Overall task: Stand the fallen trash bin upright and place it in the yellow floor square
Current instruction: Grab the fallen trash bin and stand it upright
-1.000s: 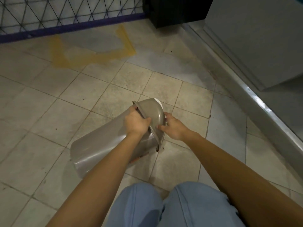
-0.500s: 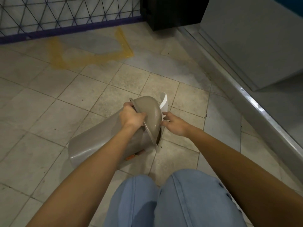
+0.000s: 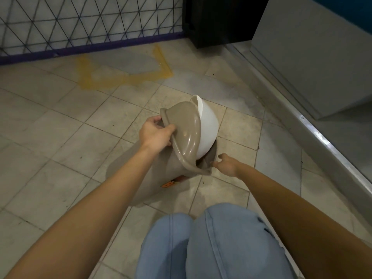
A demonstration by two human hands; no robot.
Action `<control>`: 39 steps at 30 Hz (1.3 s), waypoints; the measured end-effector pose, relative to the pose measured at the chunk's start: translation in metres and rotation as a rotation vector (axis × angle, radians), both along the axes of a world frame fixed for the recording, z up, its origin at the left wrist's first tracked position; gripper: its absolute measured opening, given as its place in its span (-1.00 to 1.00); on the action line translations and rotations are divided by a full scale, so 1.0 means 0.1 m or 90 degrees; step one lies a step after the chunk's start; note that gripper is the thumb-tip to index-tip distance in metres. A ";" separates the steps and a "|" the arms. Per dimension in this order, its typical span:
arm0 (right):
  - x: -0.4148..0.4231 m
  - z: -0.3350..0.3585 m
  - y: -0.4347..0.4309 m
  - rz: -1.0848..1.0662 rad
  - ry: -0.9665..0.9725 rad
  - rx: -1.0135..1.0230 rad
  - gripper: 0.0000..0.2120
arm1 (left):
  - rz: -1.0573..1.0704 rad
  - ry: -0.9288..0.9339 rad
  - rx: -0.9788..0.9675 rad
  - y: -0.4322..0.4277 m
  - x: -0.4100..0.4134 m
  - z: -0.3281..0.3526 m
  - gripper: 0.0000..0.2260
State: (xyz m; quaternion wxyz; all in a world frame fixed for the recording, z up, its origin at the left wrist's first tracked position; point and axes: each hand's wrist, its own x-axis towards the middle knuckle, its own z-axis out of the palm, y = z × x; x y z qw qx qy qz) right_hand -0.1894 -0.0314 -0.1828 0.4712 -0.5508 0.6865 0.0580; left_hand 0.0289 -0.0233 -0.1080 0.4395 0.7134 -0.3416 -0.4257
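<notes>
The grey-brown trash bin [image 3: 153, 178] is tilted steeply on the tiled floor, its top end raised toward the far side. Its swing lid hangs open, and the white inner flap [image 3: 207, 127] shows behind the brown lid frame [image 3: 185, 135]. My left hand [image 3: 156, 132] grips the lid rim on the left. My right hand [image 3: 226, 165] sits at the bin's lower right edge with fingers spread, touching or nearly touching the rim. The yellow floor square [image 3: 124, 77] lies ahead to the left, faded, against the fence.
A wire mesh fence with a purple base [image 3: 90, 45] bounds the far side. A black cabinet [image 3: 217, 21] stands at the back. A grey raised sill [image 3: 314, 125] and a wall panel run along the right. My knees in blue jeans [image 3: 201, 244] fill the bottom.
The bin's top end has risen from lying flat to steeply tilted. The lid has swung open and shows its white flap. My right hand has come off the lid and dropped lower.
</notes>
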 end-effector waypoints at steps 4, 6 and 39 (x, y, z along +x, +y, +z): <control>0.11 -0.01 0.01 -0.064 -0.077 0.010 -0.49 | -0.005 0.010 -0.011 0.07 0.06 0.03 -0.55; 0.16 0.00 0.00 -0.113 -0.128 0.024 -0.67 | 0.001 0.004 -0.013 0.09 0.11 0.03 -0.55; 0.16 0.97 -0.05 0.024 -0.119 0.033 -0.64 | -0.082 0.090 -0.006 0.51 0.69 -0.13 -0.58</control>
